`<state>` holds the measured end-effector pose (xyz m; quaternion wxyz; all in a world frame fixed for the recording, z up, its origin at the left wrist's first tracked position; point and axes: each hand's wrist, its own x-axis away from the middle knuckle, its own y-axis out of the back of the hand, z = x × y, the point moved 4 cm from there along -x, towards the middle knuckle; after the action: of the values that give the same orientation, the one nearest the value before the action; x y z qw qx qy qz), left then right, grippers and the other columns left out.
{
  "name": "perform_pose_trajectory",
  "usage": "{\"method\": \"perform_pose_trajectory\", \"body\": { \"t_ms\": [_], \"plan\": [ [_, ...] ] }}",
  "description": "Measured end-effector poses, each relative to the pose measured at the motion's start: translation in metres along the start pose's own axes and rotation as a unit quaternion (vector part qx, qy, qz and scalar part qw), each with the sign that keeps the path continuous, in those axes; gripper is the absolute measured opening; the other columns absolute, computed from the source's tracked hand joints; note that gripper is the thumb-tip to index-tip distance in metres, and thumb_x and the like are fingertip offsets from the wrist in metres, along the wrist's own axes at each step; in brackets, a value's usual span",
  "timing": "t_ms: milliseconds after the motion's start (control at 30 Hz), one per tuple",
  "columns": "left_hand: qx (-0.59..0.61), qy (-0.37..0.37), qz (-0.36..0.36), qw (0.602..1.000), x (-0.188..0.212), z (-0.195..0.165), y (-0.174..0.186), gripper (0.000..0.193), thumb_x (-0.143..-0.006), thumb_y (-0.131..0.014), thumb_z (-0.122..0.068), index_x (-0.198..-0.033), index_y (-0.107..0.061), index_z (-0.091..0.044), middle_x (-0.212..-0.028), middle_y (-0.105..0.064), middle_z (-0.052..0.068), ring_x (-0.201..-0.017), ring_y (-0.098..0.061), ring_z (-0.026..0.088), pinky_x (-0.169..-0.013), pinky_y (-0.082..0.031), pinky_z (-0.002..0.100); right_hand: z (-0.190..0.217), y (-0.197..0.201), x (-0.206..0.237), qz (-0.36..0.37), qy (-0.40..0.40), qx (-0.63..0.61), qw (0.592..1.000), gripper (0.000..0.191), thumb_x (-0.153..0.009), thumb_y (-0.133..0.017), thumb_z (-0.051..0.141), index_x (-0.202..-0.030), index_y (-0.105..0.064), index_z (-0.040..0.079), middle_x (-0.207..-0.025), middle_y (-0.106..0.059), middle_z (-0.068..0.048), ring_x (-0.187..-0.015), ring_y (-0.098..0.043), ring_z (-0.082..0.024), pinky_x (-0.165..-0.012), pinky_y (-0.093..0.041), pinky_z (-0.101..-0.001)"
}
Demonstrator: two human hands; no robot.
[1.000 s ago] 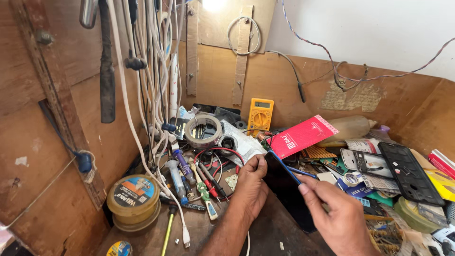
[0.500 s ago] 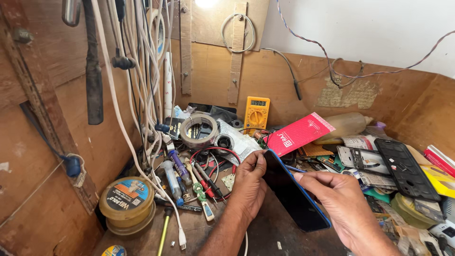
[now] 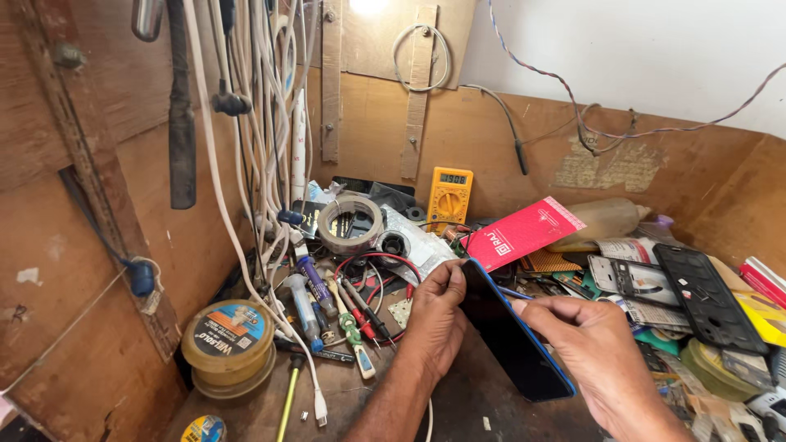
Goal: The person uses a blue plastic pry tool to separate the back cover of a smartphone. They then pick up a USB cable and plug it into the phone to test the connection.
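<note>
Near the middle of the cluttered tabletop (image 3: 246, 409), both hands' fingers grip a dark blue-edged phone (image 3: 512, 340) on edge, left hand (image 3: 434, 315) at its far corner, right hand (image 3: 598, 352) along its side, apparently unopened.

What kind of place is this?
Probably a small phone or electronics repair bench: a yellow multimeter, hanging white cables and screwdrivers surround the hands holding a phone.
</note>
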<state>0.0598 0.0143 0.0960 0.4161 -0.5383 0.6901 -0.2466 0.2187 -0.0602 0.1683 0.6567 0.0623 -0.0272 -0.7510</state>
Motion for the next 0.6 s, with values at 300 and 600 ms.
{"method": "perform_pose_trajectory", "body": {
  "t_ms": [300, 600],
  "plan": [
    [0.003, 0.017, -0.021, 1.000, 0.000, 0.007, 0.006, 0.020, -0.102, -0.057, -0.016, -0.113, -0.069, -0.005, -0.107, -0.073, 0.002, -0.102, -0.064, 0.011, -0.098, -0.049, 0.030, -0.007, 0.005, -0.007, -0.004, 0.035, 0.070, 0.997, 0.021, -0.089, -0.078, 0.014, -0.098, -0.081, -0.004, -0.072, -0.069, -0.003, -0.062, -0.052, -0.010, -0.054, -0.041, -0.0272],
    [-0.033, -0.023, -0.004, 0.999, -0.005, 0.006, 0.007, 0.019, -0.107, -0.062, -0.018, -0.115, -0.069, -0.002, -0.105, -0.069, 0.002, -0.098, -0.060, 0.011, -0.093, -0.048, 0.028, -0.016, 0.008, 0.004, -0.036, 0.120, 0.150, 0.981, 0.037, -0.080, -0.080, 0.023, -0.108, -0.078, 0.000, -0.087, -0.080, -0.007, -0.075, -0.070, -0.011, -0.072, -0.056, -0.0278]
  ]
}}
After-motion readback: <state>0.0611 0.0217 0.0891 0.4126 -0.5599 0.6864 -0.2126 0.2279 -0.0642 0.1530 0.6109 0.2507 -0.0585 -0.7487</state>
